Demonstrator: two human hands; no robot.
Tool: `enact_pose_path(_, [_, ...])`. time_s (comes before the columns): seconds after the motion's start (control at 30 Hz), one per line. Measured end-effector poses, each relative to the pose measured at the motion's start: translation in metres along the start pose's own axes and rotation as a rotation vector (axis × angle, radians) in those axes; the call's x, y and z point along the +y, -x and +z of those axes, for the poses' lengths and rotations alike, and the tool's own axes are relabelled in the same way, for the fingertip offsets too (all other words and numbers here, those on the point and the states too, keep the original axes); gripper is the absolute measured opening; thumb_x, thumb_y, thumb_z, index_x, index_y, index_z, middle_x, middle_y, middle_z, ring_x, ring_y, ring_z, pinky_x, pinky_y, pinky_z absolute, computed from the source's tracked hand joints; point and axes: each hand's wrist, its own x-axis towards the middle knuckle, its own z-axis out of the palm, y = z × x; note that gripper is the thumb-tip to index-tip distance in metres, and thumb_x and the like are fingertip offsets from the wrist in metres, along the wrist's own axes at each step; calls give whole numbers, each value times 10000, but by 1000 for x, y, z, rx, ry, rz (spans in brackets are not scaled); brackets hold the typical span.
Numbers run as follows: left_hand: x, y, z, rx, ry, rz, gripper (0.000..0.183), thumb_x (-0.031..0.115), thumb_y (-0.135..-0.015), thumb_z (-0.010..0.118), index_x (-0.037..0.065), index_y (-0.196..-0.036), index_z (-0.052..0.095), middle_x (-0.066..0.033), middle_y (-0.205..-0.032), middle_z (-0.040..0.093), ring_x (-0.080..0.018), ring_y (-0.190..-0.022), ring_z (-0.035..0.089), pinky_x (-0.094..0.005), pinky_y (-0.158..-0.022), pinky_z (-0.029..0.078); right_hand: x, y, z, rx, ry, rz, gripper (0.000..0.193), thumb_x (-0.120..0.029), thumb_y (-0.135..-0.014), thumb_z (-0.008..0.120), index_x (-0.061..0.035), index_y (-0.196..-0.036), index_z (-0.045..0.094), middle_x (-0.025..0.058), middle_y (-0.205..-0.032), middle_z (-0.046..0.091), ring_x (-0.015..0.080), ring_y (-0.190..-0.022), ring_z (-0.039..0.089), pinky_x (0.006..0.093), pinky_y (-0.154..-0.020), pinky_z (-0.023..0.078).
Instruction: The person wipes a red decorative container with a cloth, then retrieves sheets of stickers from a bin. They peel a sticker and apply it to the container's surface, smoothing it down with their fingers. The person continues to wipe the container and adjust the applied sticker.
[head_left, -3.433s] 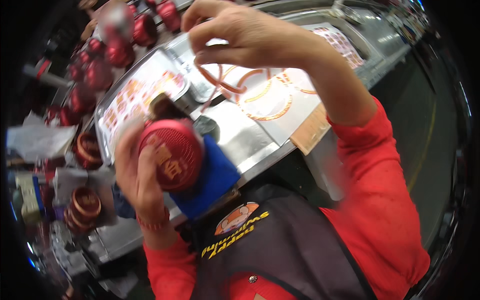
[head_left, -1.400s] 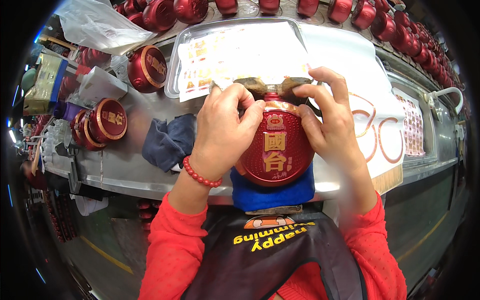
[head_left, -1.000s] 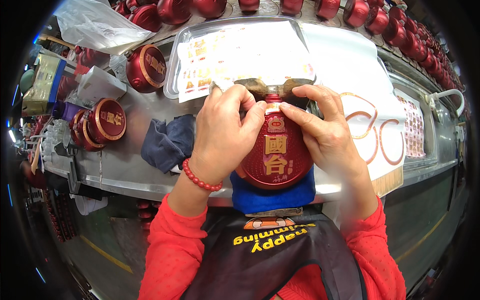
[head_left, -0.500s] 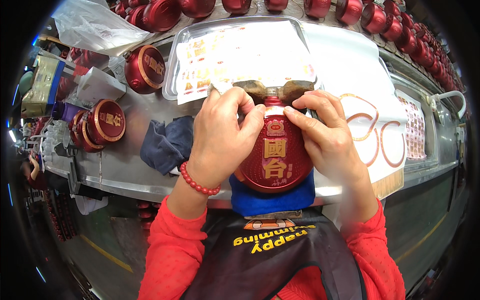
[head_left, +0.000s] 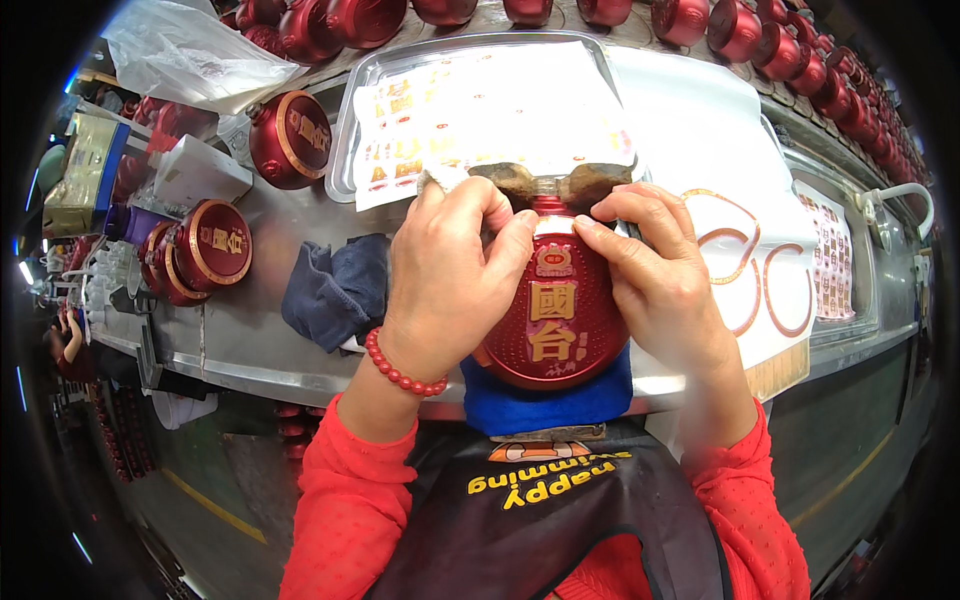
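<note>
A round, flat dark red bottle with raised gold characters lies on a blue cloth pad in front of me. Two brown, worn supports flank its neck. My left hand covers the bottle's upper left edge, thumb and forefinger pinched together there. Between my thumbs a pale decal strip curves across the shoulder. My right hand pinches at the upper right, thumb tip on that strip. A bit of white cloth shows behind my left fingers; whether they grip it is unclear.
Beyond the hands, a metal tray bears printed decal sheets. Ring-shaped decals lie on white sheeting at right. To the left are a navy cloth and finished red bottles. More bottles line the back.
The bottles along the back have shifted leftward. My hands keep almost the same pinched pose at the bottle's shoulder, with the left edging slightly right.
</note>
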Motion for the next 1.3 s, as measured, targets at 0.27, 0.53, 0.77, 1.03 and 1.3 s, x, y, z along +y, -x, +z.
enact_pose_path(0.27, [0, 0, 0, -4, -14, -1, 205, 187, -884, 740, 47, -811, 610, -138, -745, 602, -335, -737, 599, -444, -666, 492, 1, 0, -1, -2, 5, -13, 489, 176, -680, 661, -27, -1120, 728, 132, -1164, 641, 370, -1169, 591, 452, -994, 497])
enact_pose_path(0.53, [0, 0, 1, 6, -4, -2, 199, 180, -884, 739, 43, -813, 612, -143, -749, 599, -334, -730, 600, -440, -658, 489, -2, -2, -1, -21, 20, 7, 529, 155, -666, 644, -37, -1151, 725, 129, -1160, 628, 366, -1158, 580, 456, -996, 491])
enact_pose_path(0.77, [0, 1, 0, -3, 12, -22, 192, 178, -887, 734, 42, -822, 615, -149, -773, 594, -331, -715, 605, -443, -649, 490, -4, -2, -1, -23, 10, 21, 572, 180, -644, 646, -49, -1160, 741, 134, -1178, 630, 375, -1177, 576, 455, -1018, 484])
enact_pose_path(1.03, [0, 0, 0, -14, 20, -44, 189, 178, -887, 732, 42, -823, 617, -150, -764, 599, -338, -723, 609, -448, -652, 493, -3, -2, -1, -32, 3, 29, 549, 173, -655, 653, -51, -1148, 744, 133, -1170, 631, 372, -1175, 578, 454, -1013, 488])
enact_pose_path(1.3, [2, 0, 1, -3, -13, -26, 201, 180, -884, 736, 47, -804, 608, -143, -757, 609, -344, -729, 605, -452, -661, 497, -4, -3, -2, -30, 10, 28, 539, 166, -661, 655, -48, -1148, 740, 133, -1164, 633, 369, -1165, 581, 455, -1010, 490])
